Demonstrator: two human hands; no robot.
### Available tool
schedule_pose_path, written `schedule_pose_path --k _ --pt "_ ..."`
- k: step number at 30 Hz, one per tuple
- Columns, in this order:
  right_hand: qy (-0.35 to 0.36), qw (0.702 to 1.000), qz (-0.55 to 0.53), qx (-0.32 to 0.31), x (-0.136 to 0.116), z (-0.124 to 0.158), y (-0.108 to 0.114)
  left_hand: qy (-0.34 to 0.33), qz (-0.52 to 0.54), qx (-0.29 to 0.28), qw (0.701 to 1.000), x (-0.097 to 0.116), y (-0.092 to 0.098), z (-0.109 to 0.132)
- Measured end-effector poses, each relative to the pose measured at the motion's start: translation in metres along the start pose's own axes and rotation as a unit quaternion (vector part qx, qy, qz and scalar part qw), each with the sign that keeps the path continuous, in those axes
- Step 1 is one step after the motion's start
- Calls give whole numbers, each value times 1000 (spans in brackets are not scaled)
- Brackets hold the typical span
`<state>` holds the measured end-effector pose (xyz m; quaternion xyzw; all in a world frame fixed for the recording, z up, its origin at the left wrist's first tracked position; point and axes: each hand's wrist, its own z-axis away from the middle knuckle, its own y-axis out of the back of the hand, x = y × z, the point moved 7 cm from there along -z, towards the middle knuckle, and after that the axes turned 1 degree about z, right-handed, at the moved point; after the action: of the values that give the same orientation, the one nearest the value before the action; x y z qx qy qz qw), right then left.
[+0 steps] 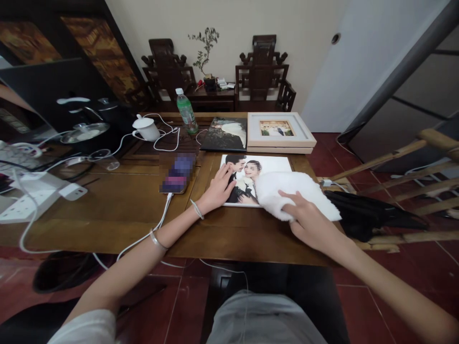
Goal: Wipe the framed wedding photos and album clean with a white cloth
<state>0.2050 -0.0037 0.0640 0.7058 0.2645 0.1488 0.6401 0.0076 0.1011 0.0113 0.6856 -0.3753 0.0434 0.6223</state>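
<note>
The right hand [303, 220] holds a thick white cloth [304, 188], its thumb and fingers closed on the near left part of the fabric; the cloth covers the right near part of a photo panel [241, 167] and spreads past that panel's right edge; the left hand [219, 187] is loosely spread, gripping nothing, its fingertips resting on the panel's left side; a thin band [196, 209] circles the left wrist and a bangle [158, 240] sits farther up that forearm.

The panel, printed with two people, lies flat on the wooden table [233, 234], near the table's right end; just beyond it, side by side, are a dark photo panel [224, 134] at left and a light wooden picture frame [278, 128] at right; left of the left hand lies a phone [178, 173], its screen blurred, with a white cable [166, 210] running from its near end; beyond the phone stand a green bottle [187, 113] and, farther left, a lidded white cup [146, 129]; a clear plastic cup [109, 160] lies tipped nearer and left of that; a white power strip [30, 197] is at the far left; two dark carved chairs [262, 71] stand beyond the table, a potted plant [205, 52] between them.
</note>
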Motion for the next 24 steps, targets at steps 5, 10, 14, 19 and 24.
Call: schedule_pose_path --k 5,10,14,19,24 --pt "22 999 -20 -14 -8 4 1 6 -5 -13 1000 -2 -2 0" --pt "-11 1000 -14 -3 20 -34 5 0 -6 -6 1000 -3 -2 -1" --pt "-30 999 -14 6 52 -75 4 -4 -10 -7 1000 -5 -2 -2" --pt "-47 998 -20 29 79 -111 1 -4 -11 -13 1000 -3 -1 0" --pt "-48 997 -31 56 79 -111 -2 -9 -10 -10 1000 -1 0 1"
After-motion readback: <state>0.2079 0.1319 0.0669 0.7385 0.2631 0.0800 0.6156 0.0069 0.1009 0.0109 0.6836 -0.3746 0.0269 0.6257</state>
